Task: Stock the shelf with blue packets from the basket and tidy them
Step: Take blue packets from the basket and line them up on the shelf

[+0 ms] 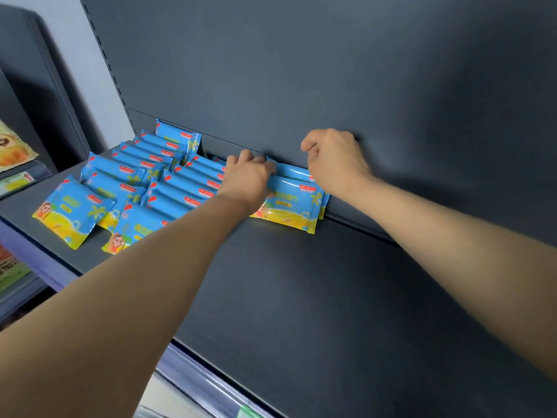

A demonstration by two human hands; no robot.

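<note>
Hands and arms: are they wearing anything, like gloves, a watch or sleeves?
No. The left hand and right hand are bare, and no gloves, rings or watch show. The left arm and right arm are bare too, with no sleeves as far up as the picture goes.

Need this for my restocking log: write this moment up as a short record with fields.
shelf: dark grey, back panel behind
stocked rows: blue packets in two overlapping rows, left part of shelf
rightmost group: few blue packets leaning at the back panel
left grip: fingers curled over that group's top edge
right grip: fingers curled above the group's right end; hold unclear
basket: not in view
far left: other packs on a neighbouring shelf
</note>
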